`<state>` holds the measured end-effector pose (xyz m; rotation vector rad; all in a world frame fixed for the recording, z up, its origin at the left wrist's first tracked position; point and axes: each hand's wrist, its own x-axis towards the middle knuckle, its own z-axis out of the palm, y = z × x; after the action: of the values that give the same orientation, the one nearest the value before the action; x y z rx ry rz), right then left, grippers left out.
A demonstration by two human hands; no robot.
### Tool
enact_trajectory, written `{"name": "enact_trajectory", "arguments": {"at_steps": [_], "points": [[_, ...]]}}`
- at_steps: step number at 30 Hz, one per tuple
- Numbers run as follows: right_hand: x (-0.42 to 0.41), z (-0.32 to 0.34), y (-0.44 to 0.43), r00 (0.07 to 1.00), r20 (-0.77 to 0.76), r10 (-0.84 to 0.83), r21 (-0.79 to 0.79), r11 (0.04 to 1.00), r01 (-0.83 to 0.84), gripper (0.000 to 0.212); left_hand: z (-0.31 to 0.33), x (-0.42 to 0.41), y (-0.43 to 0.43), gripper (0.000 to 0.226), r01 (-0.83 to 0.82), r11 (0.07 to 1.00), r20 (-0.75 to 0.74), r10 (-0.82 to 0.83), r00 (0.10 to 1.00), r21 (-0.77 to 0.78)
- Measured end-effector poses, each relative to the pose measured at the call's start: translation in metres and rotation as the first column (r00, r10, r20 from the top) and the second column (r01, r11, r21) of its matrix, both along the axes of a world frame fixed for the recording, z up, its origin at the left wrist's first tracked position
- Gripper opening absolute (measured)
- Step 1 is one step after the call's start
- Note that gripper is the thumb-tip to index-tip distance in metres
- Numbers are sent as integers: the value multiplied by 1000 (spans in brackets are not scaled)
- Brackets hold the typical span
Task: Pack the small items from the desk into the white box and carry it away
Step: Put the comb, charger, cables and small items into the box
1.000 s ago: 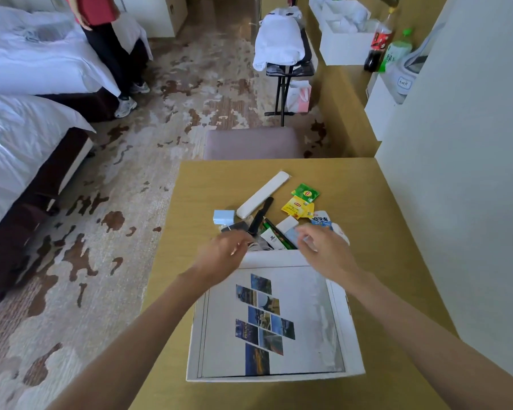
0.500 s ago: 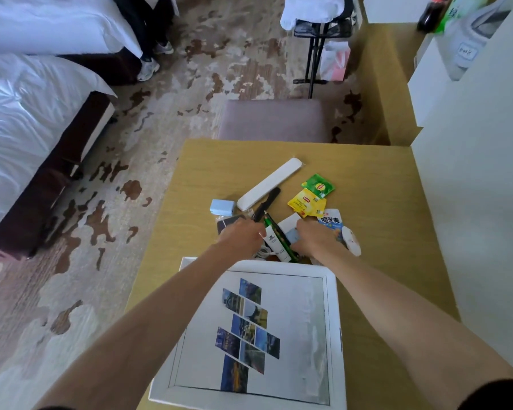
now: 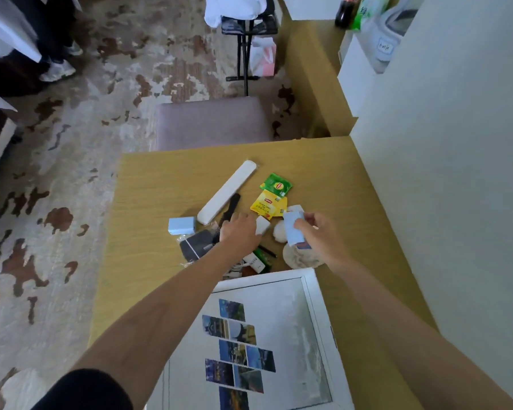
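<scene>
The white box [image 3: 315, 287] lies at the desk's near edge, with a printed photo sheet inside it. Beyond it are several small items: a long white pouch [image 3: 225, 192], a black comb [image 3: 231, 209], a pale blue carton [image 3: 182, 225], a dark packet [image 3: 193, 246], green [image 3: 276, 184] and yellow tea bags [image 3: 268, 206], and a round cloth pad [image 3: 301, 258]. My left hand [image 3: 239, 232] rests over the pile with a small white sachet [image 3: 262, 225] at its fingertips. My right hand [image 3: 320, 232] pinches a pale blue packet [image 3: 293, 230], lifted off the desk.
A mauve stool [image 3: 211, 122] stands against the desk's [image 3: 148, 261] far edge. A white wall [image 3: 456, 187] runs close along the right side. A folding stand [image 3: 245, 39] and a person's legs [image 3: 57, 57] are on the patterned carpet beyond.
Both hands have moved off the box's far rim into the pile. My right hand has lifted the pale blue packet, and my left has closed on the small white sachet.
</scene>
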<state>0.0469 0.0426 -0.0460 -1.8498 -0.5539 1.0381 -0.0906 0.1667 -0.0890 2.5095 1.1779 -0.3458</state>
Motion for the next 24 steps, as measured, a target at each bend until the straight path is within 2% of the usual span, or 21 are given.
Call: {"name": "enact_trajectory", "arguments": {"at_steps": [3,7,9,13,16,19,22,24], "points": [[-7,15,-15,986,-54,-157,-15,988,157,19,-14,19,4,62,-3,1000,-77,2,997,-6],[-18,32,-37,941,-177,-288,-17,957,290,21,-27,31,3,51,19,996,-66,-13,998,84],[-24,40,-48,949,-197,-246,13,967,254,29,-25,31,2,47,11,998,-5,-11,1000,61],[-36,55,-63,960,-209,-187,94,973,210,33,3,12,-7,42,-59,980,279,112,954,-192],[-43,58,-71,983,-177,-52,161,984,81,31,34,-19,-27,46,-76,963,463,193,865,-259],[-49,57,-75,986,-119,115,202,975,-90,22,60,-64,-58,42,-51,968,600,193,776,-245],[-58,57,-79,946,-50,320,219,928,-302,7,79,-112,-94,42,-70,978,610,177,772,-195],[-66,56,-83,894,-8,448,197,877,-438,7,85,-140,-116,43,-96,974,576,200,793,-206]]}}
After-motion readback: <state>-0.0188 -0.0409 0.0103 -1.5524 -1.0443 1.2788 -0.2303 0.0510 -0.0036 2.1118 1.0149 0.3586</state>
